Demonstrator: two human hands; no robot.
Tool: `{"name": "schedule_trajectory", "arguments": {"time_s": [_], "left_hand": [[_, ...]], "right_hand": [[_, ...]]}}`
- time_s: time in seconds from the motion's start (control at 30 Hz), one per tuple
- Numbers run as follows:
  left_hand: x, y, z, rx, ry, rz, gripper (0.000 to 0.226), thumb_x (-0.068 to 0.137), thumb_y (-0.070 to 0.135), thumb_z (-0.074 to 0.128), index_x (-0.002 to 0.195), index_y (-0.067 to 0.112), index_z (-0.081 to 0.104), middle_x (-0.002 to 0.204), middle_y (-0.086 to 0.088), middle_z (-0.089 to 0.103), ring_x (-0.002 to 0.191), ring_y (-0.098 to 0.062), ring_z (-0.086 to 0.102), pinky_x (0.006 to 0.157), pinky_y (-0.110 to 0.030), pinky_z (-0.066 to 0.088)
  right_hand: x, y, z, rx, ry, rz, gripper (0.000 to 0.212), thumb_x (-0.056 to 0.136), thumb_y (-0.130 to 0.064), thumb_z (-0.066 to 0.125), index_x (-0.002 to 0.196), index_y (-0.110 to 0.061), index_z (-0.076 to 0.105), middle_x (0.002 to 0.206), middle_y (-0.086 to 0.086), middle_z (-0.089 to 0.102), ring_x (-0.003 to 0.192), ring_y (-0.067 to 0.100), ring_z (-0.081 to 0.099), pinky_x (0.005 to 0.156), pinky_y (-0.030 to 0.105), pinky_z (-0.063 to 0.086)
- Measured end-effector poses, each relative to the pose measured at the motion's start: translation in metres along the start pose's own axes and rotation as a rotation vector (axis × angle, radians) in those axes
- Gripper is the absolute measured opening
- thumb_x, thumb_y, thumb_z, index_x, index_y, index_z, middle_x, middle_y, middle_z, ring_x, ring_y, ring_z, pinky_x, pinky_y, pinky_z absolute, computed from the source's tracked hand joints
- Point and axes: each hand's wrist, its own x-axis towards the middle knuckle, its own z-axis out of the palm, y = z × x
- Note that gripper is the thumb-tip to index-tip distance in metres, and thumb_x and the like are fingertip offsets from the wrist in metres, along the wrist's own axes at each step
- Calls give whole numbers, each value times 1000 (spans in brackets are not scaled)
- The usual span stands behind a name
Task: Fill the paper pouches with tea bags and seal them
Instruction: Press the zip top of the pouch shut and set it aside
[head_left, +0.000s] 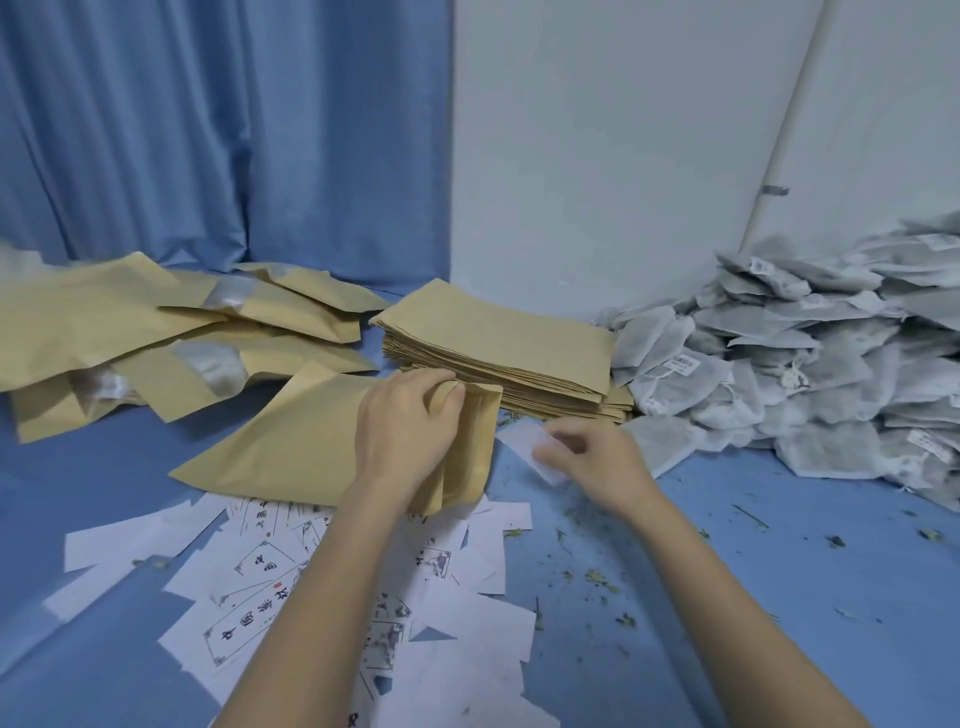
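A brown paper pouch (291, 441) lies on the blue cloth in the middle. My left hand (405, 431) grips its folded right end, fingers curled over the flap. Just to the right, my right hand (592, 457) pinches a small white paper strip (524, 441), blurred by motion, just right of the pouch's end. A stack of flat empty pouches (504, 348) sits behind my hands. A large heap of white tea bags (805, 364) fills the right side.
Filled pouches with clear windows (156, 332) are piled at the left. White printed labels and backing papers (363, 597) are scattered near me. Loose tea crumbs (597, 577) dot the blue cloth at the right. A blue curtain and a white wall stand behind.
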Motion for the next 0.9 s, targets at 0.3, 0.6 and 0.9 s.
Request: {"name": "schedule_trajectory", "arguments": {"time_s": [0.3, 0.6, 0.9], "left_hand": [[10, 29, -16, -135, -139, -9, 19, 88, 41, 59, 99, 34, 73, 103, 15, 71, 103, -7, 59, 80, -18, 40], [27, 62, -68, -510, -307, 104, 66, 68, 67, 65, 128, 45, 52, 125, 23, 58, 114, 10, 49, 94, -9, 35], [25, 86, -69, -537, -99, 248, 33, 81, 30, 73, 114, 31, 64, 105, 22, 67, 105, -4, 59, 90, -30, 46]], "right_hand": [[33, -77, 21, -583, -157, -431, 22, 80, -4, 54, 99, 1, 65, 97, 19, 65, 92, 33, 59, 67, 32, 41], [45, -119, -51, -330, -228, -592, 55, 70, -22, 76, 120, -12, 57, 113, 0, 55, 104, 10, 49, 91, 21, 38], [46, -144, -141, -400, -121, -347, 57, 79, -48, 63, 132, -32, 49, 124, -5, 54, 112, 11, 48, 94, 25, 37]]}}
